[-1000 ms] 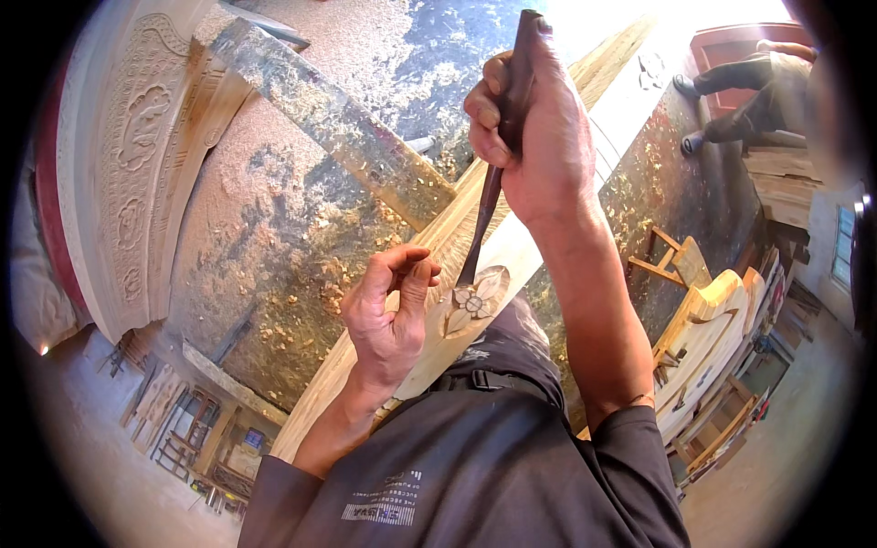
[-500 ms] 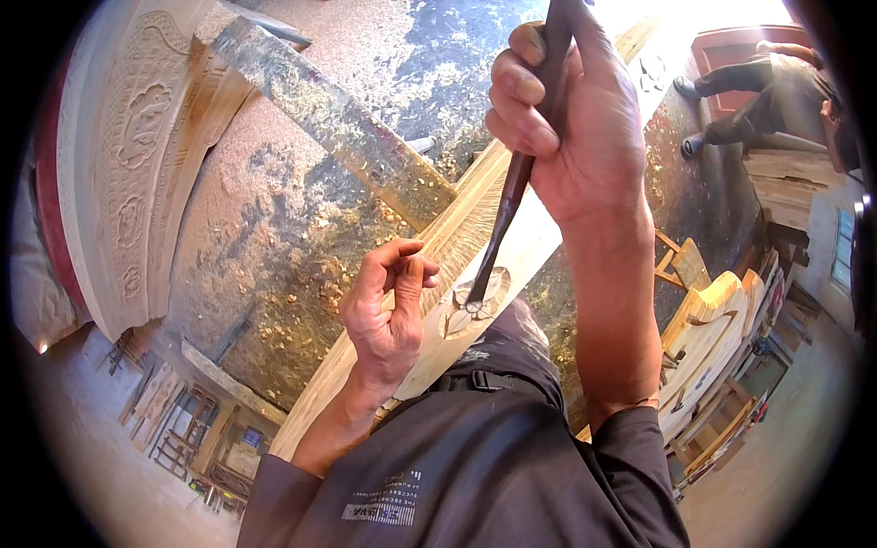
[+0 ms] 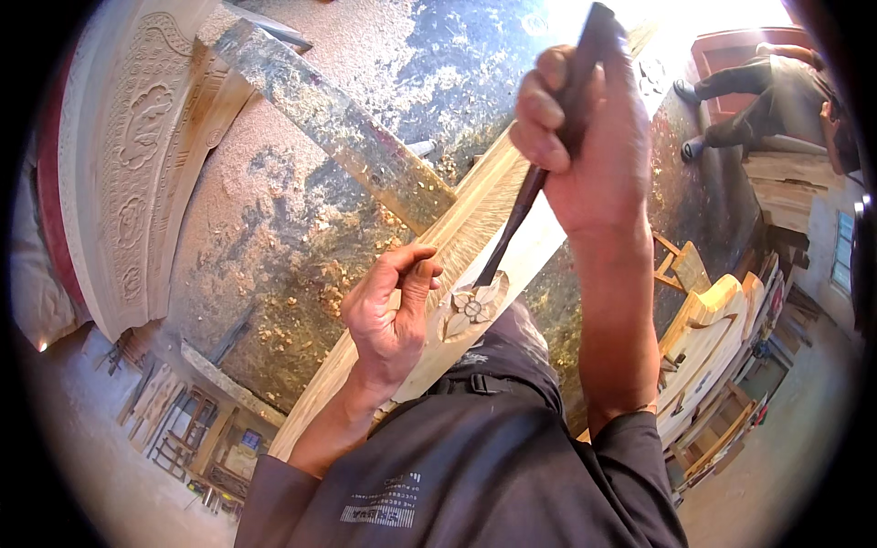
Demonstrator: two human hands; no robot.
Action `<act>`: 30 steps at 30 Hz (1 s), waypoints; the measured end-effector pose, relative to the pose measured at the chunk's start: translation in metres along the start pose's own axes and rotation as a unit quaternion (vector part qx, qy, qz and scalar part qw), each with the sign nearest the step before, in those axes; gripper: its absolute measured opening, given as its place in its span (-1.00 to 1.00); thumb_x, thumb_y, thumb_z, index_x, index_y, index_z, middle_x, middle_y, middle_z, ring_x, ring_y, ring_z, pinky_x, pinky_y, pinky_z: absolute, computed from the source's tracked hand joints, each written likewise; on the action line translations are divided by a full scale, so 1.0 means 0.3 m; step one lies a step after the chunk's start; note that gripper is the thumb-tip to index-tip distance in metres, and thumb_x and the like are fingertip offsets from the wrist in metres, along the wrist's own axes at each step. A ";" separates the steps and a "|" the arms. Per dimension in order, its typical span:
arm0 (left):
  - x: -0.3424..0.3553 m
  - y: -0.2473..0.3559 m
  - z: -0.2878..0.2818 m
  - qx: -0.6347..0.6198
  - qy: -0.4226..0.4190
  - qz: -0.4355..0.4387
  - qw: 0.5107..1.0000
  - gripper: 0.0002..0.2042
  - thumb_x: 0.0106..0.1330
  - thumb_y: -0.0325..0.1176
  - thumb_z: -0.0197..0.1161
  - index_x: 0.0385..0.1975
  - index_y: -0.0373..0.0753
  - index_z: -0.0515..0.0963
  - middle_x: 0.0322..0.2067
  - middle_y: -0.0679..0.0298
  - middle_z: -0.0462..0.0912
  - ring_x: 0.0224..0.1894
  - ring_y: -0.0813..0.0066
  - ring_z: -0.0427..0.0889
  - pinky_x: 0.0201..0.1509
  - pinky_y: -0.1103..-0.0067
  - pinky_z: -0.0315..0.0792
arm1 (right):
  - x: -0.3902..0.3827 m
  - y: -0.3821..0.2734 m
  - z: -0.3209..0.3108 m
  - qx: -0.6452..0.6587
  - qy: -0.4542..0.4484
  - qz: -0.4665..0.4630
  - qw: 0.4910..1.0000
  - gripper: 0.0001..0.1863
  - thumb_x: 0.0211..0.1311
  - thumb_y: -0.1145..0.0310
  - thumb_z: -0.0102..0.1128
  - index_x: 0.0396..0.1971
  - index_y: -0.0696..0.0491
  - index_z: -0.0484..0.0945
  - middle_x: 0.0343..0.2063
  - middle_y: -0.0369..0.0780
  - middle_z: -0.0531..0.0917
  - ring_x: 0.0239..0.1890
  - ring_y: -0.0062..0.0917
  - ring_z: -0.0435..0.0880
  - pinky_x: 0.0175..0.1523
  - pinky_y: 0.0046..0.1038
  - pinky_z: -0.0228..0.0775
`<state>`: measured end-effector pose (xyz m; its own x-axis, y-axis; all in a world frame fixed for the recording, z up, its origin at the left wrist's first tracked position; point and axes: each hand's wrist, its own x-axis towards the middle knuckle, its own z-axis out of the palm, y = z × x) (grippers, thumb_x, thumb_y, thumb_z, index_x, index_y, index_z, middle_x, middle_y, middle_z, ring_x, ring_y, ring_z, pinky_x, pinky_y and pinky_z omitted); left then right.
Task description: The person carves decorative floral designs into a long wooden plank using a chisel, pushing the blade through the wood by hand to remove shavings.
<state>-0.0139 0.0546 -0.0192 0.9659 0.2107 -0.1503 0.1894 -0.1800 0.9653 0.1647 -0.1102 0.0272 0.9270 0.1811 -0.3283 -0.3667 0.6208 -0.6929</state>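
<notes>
My right hand (image 3: 594, 173) is closed around a dark chisel (image 3: 512, 228), held at a slant with its lower end on or just over a carved flower (image 3: 473, 306) in a long pale wooden board (image 3: 534, 237). My left hand (image 3: 388, 315) is over the board just left of the carving, its fingers loosely curled with the thumb near the index finger and nothing visible in them. Whether it presses on the wood is unclear.
A carved panel (image 3: 146, 164) stands at left. A dusty beam (image 3: 329, 119) slants toward the board above shaving-strewn floor (image 3: 256, 237). A co-worker's legs (image 3: 740, 91) show at upper right. A small wooden stool (image 3: 676, 265) and curved wooden pieces (image 3: 717, 329) are at right.
My right hand has shifted right with the chisel, rising at first and then dropping a little, the chisel now more slanted. My left hand has barely moved.
</notes>
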 end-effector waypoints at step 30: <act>-0.004 0.082 -0.014 -0.035 -0.034 -0.228 0.972 -0.71 0.46 -0.08 0.45 -0.23 -0.20 0.68 -0.27 0.29 0.78 -0.13 0.50 0.66 0.12 0.48 0.46 | -0.222 0.468 0.362 -0.497 -0.176 -0.257 0.810 -0.84 0.39 0.32 0.24 -0.22 0.10 0.56 -0.50 -0.11 0.61 -0.48 -0.16 0.73 -0.44 -0.16 0.59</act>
<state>-0.0111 0.0539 0.0057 0.7938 0.1891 -0.5780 0.5912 -0.0167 0.8064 0.0599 0.0477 0.0214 0.8782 0.4077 0.2502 0.3555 -0.2063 -0.9116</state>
